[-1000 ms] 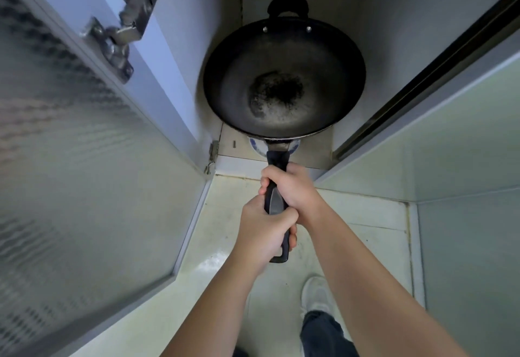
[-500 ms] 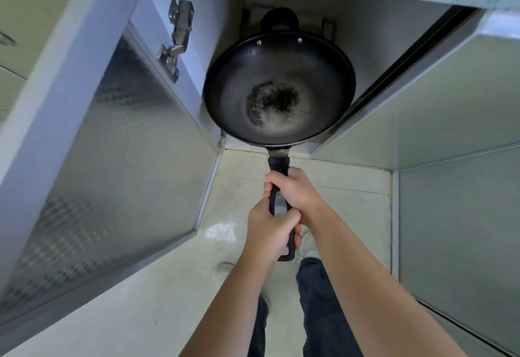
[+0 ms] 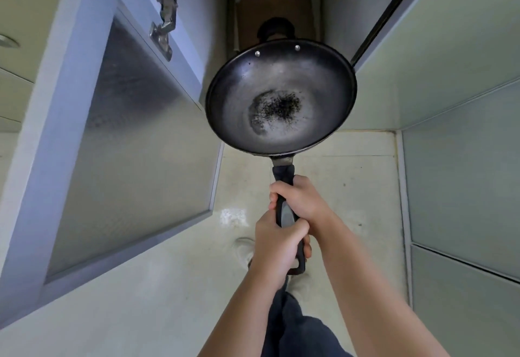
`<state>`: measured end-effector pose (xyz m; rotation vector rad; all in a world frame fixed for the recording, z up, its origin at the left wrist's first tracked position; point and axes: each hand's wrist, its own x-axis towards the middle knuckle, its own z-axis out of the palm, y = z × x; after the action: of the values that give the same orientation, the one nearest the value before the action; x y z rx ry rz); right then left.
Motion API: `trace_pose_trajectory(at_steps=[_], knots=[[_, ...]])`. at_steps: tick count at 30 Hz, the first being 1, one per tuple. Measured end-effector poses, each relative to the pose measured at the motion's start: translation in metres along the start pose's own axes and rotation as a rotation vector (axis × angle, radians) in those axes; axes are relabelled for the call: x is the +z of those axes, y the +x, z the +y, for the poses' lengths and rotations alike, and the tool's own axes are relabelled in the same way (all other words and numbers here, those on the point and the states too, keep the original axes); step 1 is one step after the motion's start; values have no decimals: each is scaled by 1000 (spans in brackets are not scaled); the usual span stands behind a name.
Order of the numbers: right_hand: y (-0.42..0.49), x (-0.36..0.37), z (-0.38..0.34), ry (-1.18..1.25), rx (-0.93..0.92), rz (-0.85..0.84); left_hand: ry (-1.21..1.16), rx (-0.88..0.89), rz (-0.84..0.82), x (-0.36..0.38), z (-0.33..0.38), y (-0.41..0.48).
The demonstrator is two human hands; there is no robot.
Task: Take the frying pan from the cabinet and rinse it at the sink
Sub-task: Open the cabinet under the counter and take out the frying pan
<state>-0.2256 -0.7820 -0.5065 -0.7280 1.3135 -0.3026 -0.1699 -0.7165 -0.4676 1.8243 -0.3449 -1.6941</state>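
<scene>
Two hands share one handle (image 3: pixel 284 213). We see the right hand (image 3: pixel 302 202) wrapped round it nearer the bowl and the left hand (image 3: pixel 277 247) wrapped round it just behind, near the handle's end, with the fingers (image 3: pixel 272 197) of both fully curled. Beyond the fingers, the frying pan (image 3: pixel 281 97) is held in the air at the mouth of the open cabinet (image 3: pixel 270 10), above the floor (image 3: pixel 351 187). A dark speckled patch marks its centre. Left of the fingers stands the cabinet door (image 3: pixel 126 145), swung open, with its hinge (image 3: pixel 164 19).
</scene>
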Motion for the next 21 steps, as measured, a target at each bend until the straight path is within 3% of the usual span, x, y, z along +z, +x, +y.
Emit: trace_pose_trajectory(at_steps=[21], knots=[[-120,-9,63,62,49,72,49,-98,-52,18,-60,-114]])
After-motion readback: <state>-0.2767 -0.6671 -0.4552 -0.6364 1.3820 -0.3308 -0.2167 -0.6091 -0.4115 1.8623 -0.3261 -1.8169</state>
